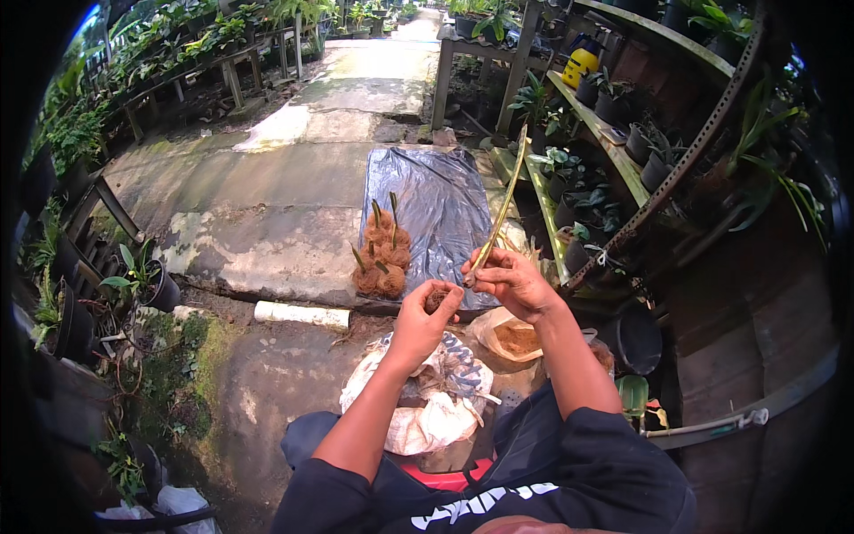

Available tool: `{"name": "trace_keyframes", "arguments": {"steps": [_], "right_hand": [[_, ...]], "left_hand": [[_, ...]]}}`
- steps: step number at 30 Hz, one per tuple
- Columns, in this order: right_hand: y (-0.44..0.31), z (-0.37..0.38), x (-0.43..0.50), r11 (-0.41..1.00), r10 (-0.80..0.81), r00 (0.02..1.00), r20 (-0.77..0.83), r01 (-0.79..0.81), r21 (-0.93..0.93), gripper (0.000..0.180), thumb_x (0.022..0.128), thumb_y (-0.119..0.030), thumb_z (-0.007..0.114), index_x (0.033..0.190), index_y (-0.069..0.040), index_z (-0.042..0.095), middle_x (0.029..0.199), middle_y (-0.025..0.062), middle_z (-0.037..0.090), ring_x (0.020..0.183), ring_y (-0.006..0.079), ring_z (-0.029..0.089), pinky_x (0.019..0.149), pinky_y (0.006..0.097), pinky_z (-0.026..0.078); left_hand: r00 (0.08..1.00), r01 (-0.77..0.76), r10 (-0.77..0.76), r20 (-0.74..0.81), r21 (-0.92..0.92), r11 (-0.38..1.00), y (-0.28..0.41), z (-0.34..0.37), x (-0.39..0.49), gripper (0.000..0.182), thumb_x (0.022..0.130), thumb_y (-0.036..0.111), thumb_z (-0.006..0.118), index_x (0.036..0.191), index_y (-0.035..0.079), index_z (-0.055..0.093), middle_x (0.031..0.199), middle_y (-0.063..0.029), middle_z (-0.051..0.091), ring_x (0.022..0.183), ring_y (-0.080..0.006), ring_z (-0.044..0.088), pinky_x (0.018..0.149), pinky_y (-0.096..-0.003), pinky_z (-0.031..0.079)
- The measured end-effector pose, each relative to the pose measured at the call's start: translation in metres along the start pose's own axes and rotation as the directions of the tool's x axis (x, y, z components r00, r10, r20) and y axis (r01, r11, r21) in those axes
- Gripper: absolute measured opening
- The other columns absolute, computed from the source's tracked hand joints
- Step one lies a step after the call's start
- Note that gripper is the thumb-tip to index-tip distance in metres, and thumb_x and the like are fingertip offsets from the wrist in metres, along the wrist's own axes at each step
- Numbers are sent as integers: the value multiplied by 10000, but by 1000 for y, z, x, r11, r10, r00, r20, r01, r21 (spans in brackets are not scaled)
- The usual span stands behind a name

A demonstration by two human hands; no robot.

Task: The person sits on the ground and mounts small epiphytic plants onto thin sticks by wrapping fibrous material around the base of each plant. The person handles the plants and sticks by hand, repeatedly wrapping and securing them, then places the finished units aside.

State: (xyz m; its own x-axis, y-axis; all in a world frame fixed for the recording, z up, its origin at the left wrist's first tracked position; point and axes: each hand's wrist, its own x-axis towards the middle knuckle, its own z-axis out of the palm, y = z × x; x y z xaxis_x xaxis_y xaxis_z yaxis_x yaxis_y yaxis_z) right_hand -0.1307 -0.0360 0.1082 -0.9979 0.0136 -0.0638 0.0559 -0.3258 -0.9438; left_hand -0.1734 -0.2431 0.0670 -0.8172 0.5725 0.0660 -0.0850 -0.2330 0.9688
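Note:
My left hand (430,314) is closed around a small dark brown clump (436,300), mostly hidden by the fingers. Close on its right, my right hand (510,280) pinches the lower end of a long yellow-green leaf stalk (505,203), which points up and away. Beyond the hands, a black plastic sheet (440,200) lies on the ground. Several brown fibre balls (390,280) with short green shoots stand together along its left side. Below the hands is a crumpled white woven sack (430,420), and an open bag (510,334) of brown, crumbly material lies beneath my right wrist.
A short white pipe (300,314) lies on the concrete at the left. Potted plants (160,286) stand farther left. Wooden shelves (600,137) hold more pots and a yellow sprayer bottle (580,65) at the right. A black pot (638,340) is beside my right forearm.

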Motion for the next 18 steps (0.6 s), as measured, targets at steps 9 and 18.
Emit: {"name": "trace_keyframes", "arguments": {"steps": [9, 18], "right_hand": [[16, 15, -6, 967, 16, 1000, 16, -12, -255, 328, 943, -209, 767, 1200, -29, 671, 1026, 25, 684, 915, 104, 638, 820, 275, 513], [14, -12, 0, 964, -129, 991, -17, 121, -236, 292, 1038, -262, 671, 1175, -6, 644, 954, 29, 652, 807, 98, 583, 747, 268, 481]], "left_hand": [[991, -113, 129, -28, 337, 935, 3, -2, -2, 332, 1001, 346, 704, 1011, 16, 677, 766, -16, 647, 722, -73, 565, 672, -279, 456], [994, -62, 59, 89, 33, 998, -14, 6, 11, 288, 1056, 280, 606, 992, 2, 652, 811, -33, 638, 759, -105, 603, 734, -278, 490]]}}
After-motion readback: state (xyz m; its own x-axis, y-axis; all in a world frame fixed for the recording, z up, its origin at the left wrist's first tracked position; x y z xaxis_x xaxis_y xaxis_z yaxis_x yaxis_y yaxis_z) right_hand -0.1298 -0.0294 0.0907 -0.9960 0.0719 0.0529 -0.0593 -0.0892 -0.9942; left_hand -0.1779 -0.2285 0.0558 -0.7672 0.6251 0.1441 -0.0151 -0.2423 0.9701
